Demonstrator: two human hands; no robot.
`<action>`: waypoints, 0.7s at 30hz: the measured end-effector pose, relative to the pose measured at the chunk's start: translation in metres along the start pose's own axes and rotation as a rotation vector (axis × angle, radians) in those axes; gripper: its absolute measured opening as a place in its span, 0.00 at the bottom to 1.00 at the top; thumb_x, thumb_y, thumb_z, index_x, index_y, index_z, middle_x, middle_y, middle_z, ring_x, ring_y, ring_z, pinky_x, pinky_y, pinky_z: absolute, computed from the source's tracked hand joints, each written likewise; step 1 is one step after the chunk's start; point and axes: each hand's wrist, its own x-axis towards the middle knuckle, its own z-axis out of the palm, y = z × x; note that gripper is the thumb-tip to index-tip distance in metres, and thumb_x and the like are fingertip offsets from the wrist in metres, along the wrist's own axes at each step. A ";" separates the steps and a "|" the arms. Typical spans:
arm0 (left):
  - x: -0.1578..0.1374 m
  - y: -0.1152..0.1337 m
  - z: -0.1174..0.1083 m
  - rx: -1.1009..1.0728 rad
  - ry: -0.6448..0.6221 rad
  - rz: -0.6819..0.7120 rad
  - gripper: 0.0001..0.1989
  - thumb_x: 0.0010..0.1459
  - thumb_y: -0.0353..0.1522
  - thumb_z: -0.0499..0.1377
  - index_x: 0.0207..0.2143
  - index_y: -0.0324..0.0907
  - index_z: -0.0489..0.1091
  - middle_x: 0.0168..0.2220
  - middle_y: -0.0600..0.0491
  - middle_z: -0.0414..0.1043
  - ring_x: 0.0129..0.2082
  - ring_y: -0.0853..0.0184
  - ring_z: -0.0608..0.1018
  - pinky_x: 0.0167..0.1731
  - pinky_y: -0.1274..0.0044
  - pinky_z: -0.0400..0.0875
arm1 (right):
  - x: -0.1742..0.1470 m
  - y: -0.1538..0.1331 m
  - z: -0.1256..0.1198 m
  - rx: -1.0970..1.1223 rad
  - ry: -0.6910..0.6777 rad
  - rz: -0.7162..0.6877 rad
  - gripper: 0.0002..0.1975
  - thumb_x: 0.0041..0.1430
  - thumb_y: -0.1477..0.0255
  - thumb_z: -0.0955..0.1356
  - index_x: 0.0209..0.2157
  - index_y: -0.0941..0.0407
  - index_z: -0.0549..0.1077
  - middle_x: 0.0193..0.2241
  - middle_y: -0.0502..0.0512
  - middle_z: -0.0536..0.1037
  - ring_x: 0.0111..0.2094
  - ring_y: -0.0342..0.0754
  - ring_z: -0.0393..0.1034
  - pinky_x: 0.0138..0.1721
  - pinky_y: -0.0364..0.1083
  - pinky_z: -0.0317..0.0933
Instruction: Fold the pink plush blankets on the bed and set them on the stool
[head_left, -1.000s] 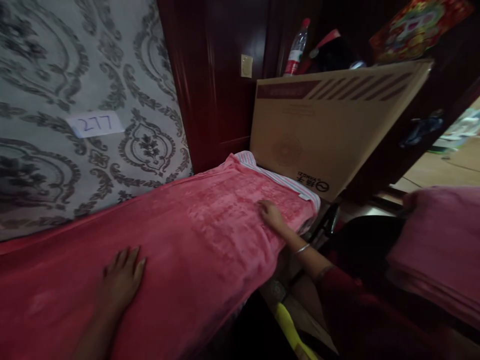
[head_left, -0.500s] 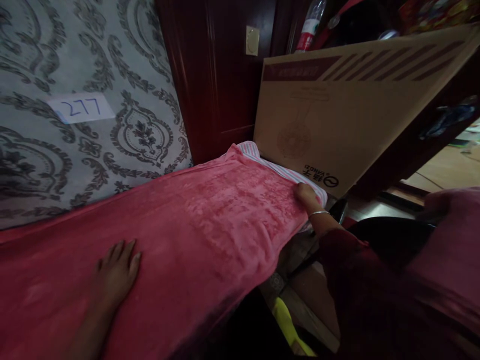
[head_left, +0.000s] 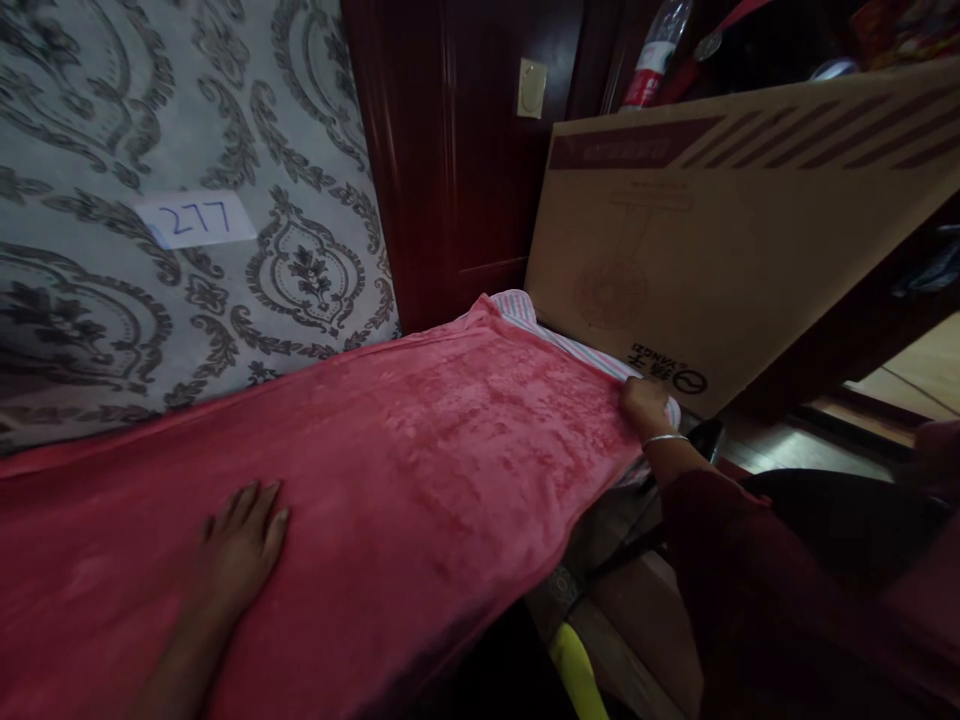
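A pink plush blanket (head_left: 420, 470) lies spread over a narrow bed along a patterned grey wall. My left hand (head_left: 240, 545) rests flat on the blanket near its front edge, fingers apart. My right hand (head_left: 643, 405), with a bangle on the wrist, is at the blanket's far corner, fingers curled on the edge where a striped sheet (head_left: 559, 340) shows beneath. Whether it pinches the cloth or only presses it is unclear.
A large cardboard box (head_left: 720, 230) leans at the bed's far end, against dark red wooden panelling (head_left: 465, 150). A paper label reading 277 (head_left: 196, 219) is stuck on the wall. A plastic bottle (head_left: 654, 60) stands behind the box. Something yellow (head_left: 577, 670) lies below the bed.
My right hand slid from the top of the blanket out to its far corner by the box. My left hand stayed flat in place. The view shifted slightly.
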 end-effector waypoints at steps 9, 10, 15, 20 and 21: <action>0.001 -0.014 0.019 -0.015 0.064 0.033 0.37 0.62 0.43 0.38 0.64 0.31 0.67 0.66 0.35 0.64 0.67 0.46 0.64 0.61 0.51 0.60 | 0.033 -0.070 -0.013 0.206 -0.016 -0.036 0.26 0.64 0.78 0.58 0.61 0.59 0.72 0.53 0.66 0.77 0.55 0.55 0.69 0.54 0.48 0.63; 0.001 -0.015 0.020 -0.015 0.065 0.029 0.38 0.62 0.43 0.38 0.64 0.31 0.67 0.66 0.35 0.64 0.67 0.46 0.64 0.61 0.51 0.60 | 0.038 -0.081 -0.011 0.236 -0.027 -0.045 0.27 0.65 0.77 0.58 0.63 0.58 0.70 0.54 0.65 0.77 0.55 0.54 0.69 0.54 0.47 0.63; -0.001 -0.027 0.027 -0.026 0.063 0.032 0.38 0.60 0.45 0.40 0.63 0.35 0.69 0.66 0.40 0.66 0.68 0.47 0.64 0.63 0.54 0.59 | 0.066 -0.128 -0.002 0.339 -0.083 -0.055 0.27 0.69 0.71 0.58 0.68 0.57 0.64 0.59 0.65 0.74 0.59 0.56 0.68 0.56 0.50 0.63; -0.002 -0.038 0.040 -0.069 0.091 0.009 0.37 0.58 0.47 0.41 0.62 0.38 0.70 0.63 0.41 0.69 0.66 0.47 0.66 0.63 0.54 0.59 | 0.100 -0.151 0.003 0.372 -0.153 -0.016 0.28 0.71 0.66 0.60 0.68 0.59 0.62 0.61 0.69 0.71 0.62 0.61 0.65 0.58 0.56 0.62; -0.002 -0.039 0.043 -0.082 0.100 -0.002 0.37 0.58 0.47 0.41 0.62 0.38 0.70 0.63 0.41 0.69 0.66 0.47 0.67 0.63 0.54 0.60 | 0.106 -0.154 0.004 0.376 -0.170 -0.009 0.27 0.71 0.65 0.59 0.67 0.59 0.64 0.61 0.69 0.72 0.62 0.61 0.66 0.58 0.57 0.62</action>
